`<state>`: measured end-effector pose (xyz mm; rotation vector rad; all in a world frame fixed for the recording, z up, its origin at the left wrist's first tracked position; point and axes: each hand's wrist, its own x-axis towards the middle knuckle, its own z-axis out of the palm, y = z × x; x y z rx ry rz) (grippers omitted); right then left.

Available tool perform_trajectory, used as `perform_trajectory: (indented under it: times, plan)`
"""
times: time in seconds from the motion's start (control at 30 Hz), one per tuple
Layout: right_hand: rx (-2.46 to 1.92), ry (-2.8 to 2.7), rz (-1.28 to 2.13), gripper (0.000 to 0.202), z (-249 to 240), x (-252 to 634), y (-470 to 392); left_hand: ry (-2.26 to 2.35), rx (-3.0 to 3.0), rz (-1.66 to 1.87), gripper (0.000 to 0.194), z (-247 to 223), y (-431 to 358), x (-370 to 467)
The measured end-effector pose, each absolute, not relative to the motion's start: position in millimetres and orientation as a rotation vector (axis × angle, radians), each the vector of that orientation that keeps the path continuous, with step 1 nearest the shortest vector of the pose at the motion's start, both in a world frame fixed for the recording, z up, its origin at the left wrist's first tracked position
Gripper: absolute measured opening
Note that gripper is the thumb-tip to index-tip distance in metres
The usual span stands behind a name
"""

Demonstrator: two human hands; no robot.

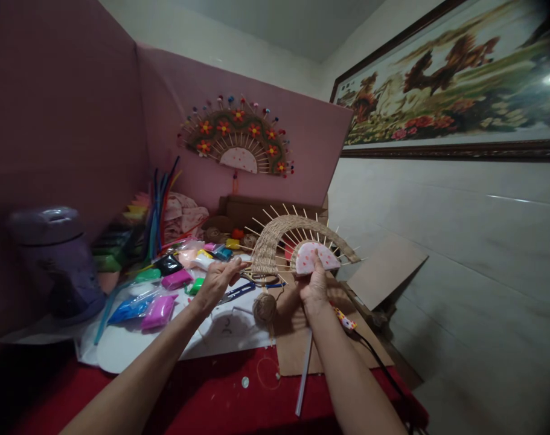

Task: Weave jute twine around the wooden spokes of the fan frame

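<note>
A woven twine fan (266, 246) with thin wooden sticks is held up over the table. My right hand (316, 286) grips it at the pink spotted half-circle base (305, 258), the thumb lying on its front. My left hand (221, 280) is at the fan's left end, its fingers drawn together near the tip of the lowest stick; whether they pinch the stick is too small to tell. Below the fan sits a ball of twine (264, 308), with blue-handled scissors (238, 292) to its left.
Bright clay packets (159, 312) cover the table's left side, beside a purple flask (61, 266). Cardboard (297, 344), a glue stick (304, 374) and a corded patterned tool (345, 318) lie at the right. A flower-decorated fan (238, 124) hangs on the pink board behind.
</note>
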<state>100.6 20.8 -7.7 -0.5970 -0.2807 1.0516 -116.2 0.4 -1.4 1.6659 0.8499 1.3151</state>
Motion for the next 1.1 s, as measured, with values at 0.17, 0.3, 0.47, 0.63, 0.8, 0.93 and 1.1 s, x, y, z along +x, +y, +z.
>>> perform_trajectory:
  times: [0.17,0.3,0.47,0.63,0.8,0.93,1.1]
  plan:
    - [-0.579,-0.288,1.028,0.036,-10,103,23,0.848,1.634,1.312,0.052,-2,0,-116]
    - [-0.567,-0.293,1.000,0.037,-11,104,24,0.929,1.668,1.340,0.051,-4,2,-118]
    - [-0.570,-0.303,0.979,0.038,-9,103,22,1.135,1.962,1.434,0.046,-2,0,-121]
    - [-0.548,-0.305,0.966,0.036,-6,101,18,1.471,2.381,1.487,0.046,3,-7,-122]
    - [-0.575,-0.336,0.948,0.036,-5,100,17,1.584,2.555,1.459,0.030,1,-6,-122]
    - [-0.579,-0.350,0.960,0.040,-5,99,17,1.594,2.678,1.465,0.021,-5,-4,-120]
    - [-0.560,-0.330,0.989,0.042,-6,99,17,1.528,2.731,1.491,0.018,-10,-4,-116]
